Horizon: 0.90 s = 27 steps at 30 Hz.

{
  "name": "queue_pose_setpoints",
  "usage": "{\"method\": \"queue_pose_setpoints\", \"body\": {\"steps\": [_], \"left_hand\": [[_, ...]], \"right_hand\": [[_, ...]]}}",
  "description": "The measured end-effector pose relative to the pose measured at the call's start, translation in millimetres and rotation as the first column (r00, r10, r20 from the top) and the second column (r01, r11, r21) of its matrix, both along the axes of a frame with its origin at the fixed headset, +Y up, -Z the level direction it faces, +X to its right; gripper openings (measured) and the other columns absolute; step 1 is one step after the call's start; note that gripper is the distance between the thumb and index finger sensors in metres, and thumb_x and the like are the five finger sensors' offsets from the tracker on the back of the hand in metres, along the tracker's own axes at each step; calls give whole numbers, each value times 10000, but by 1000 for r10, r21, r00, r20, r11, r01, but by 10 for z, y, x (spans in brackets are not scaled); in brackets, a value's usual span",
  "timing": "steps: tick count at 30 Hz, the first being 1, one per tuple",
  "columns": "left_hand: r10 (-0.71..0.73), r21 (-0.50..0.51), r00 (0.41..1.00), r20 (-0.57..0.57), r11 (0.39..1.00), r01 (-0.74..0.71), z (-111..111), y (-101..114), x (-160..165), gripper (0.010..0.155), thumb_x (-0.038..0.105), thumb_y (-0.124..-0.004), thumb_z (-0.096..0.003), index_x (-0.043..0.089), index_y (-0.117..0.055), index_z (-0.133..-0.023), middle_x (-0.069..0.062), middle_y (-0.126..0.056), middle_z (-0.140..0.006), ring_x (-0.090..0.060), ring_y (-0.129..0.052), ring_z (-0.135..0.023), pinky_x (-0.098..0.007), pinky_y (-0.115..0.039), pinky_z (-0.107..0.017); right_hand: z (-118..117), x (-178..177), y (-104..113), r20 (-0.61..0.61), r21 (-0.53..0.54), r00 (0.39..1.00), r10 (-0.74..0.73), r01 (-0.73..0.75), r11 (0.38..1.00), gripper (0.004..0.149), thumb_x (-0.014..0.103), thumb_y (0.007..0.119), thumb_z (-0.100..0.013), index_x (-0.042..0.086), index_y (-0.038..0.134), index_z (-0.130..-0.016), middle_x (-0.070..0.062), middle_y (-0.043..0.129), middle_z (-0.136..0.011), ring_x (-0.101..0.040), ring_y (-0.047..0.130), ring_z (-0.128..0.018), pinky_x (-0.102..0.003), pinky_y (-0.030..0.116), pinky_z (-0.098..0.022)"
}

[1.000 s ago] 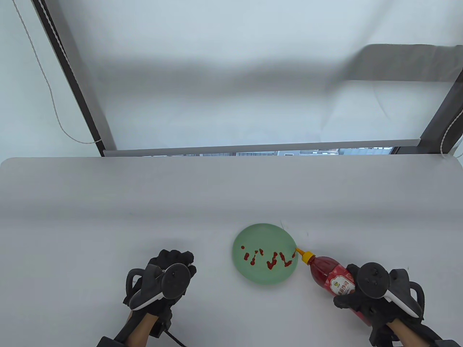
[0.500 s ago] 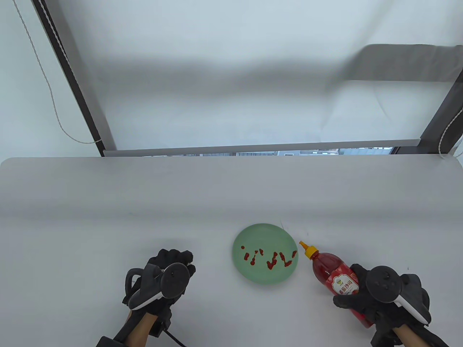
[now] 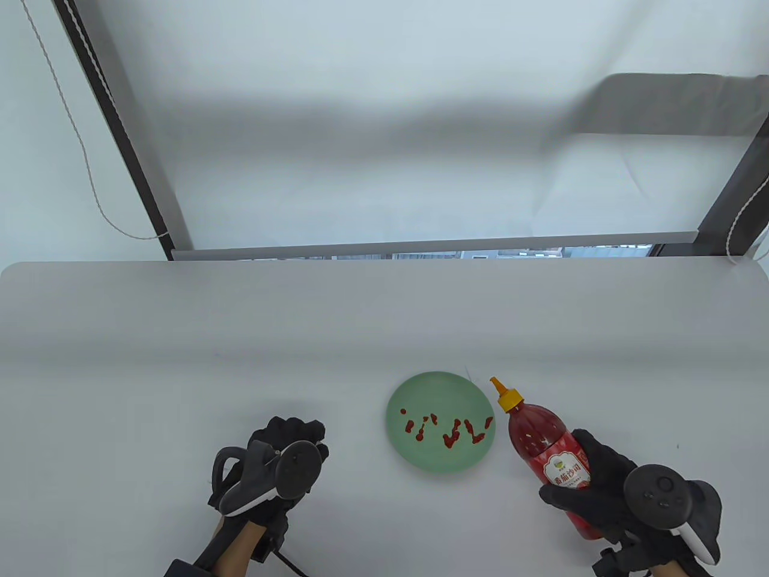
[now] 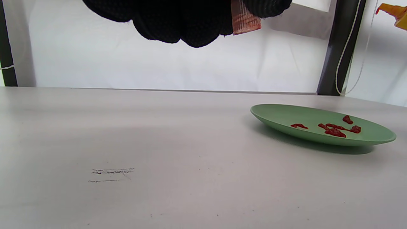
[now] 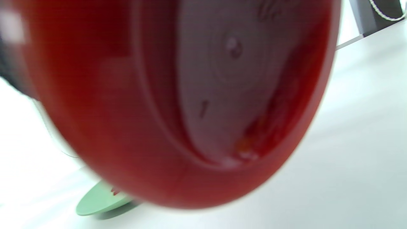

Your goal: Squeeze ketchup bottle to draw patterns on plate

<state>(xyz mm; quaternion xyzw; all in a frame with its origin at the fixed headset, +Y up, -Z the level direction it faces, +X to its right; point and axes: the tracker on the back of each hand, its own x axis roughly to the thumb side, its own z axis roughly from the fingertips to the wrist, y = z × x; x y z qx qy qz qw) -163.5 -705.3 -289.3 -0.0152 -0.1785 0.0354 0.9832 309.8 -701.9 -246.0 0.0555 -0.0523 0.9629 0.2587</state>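
open table (image 3: 180, 336) left and beyond plate (image 3: 420, 460) — ketchup bottle (image 3: 544, 448) just beside its right rim

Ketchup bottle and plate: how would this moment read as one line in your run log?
right hand: holds ketchup bottle, nozzle off plate | plate: red squiggles on it | left hand: holds nothing, left of plate

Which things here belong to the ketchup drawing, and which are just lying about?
Job: ketchup bottle, gripped by right hand; green plate with ketchup marks.
Not part of it: left hand, holding nothing; white cord; window frame.
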Motion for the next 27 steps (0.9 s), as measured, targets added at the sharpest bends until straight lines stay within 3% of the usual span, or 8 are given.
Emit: {"method": "queue_pose_setpoints", "body": {"steps": [7, 12, 15, 17, 21, 27], "left_hand": [[96, -17, 984, 152, 995, -94, 38, 258, 448, 490, 376, -666, -605, 162, -595, -1040, -85, -782, -972, -376, -752, -896, -608, -663, -656], [160, -8, 968, 194, 987, -161, -90, 558, 886, 495, 357, -678, -608, 163, -579, -1052, -94, -773, -986, -377, -753, -896, -605, -669, -655], [284, -15, 936, 206, 958, -287, -205, 746, 1106, 488, 371, -674, -610, 163, -594, -1045, -100, -783, -976, -372, -765, -886, -601, -677, -648], [417, -59, 880, 228, 908, -415, -261, 832, 1238, 488, 390, -669, -610, 157, -613, -1035, -96, -802, -955, -372, -779, -866, -599, -683, -638], [554, -111, 805, 213, 832, -543, -342, 857, 1444, 486, 425, -648, -614, 161, -642, -1022, -91, -824, -925, -375, -791, -843, -601, -682, -628], [690, -174, 705, 165, 724, -667, -475, 645, 1536, 465, 464, -633, -615, 184, -708, -978, -86, -860, -874, -376, -814, -803, -600, -695, -600]], "right_hand": [[17, 32, -41, -50, 10, 997, -61, 62, 998, 1007, 719, 986, -461, 98, 620, -1164, -226, 858, -1019, -393, 932, -807, -571, 825, -618], [43, 65, -33, -50, 38, 986, -162, 164, 986, 1009, 721, 981, -462, 101, 609, -1166, -222, 849, -1025, -388, 928, -814, -570, 823, -622], [67, 91, -29, -55, 52, 974, -222, 225, 973, 1012, 724, 979, -461, 107, 601, -1169, -220, 844, -1030, -386, 922, -823, -569, 821, -627], [84, 106, -25, -68, 45, 964, -255, 259, 965, 1010, 723, 978, -463, 108, 599, -1169, -216, 844, -1033, -385, 921, -826, -569, 819, -630], [113, 83, -36, -90, 38, 946, -310, 314, 949, 1009, 725, 975, -464, 112, 595, -1169, -211, 839, -1038, -381, 918, -831, -567, 817, -634], [143, -10, -28, -156, 50, 926, -345, 356, 933, 1009, 731, 969, -465, 120, 587, -1171, -205, 834, -1044, -375, 915, -837, -564, 815, -639]]}}
